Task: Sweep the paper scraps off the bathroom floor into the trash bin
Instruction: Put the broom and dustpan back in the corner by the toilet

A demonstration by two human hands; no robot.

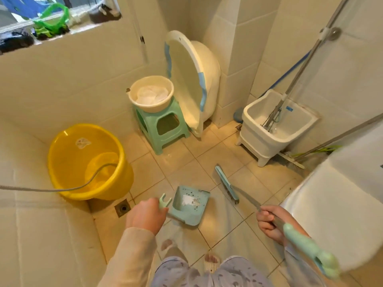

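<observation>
A teal dustpan rests on the tiled floor in front of me, and white paper scraps lie inside it. My left hand is closed around the dustpan's handle top. My right hand grips the long handle of a teal broom, whose brush head touches the floor just right of the dustpan. No trash bin is in view.
A yellow bucket with a hose in it stands at the left by a floor drain. Behind are a green stool bearing a cream basin, a leaning white tub and a white mop sink. A toilet edge is right.
</observation>
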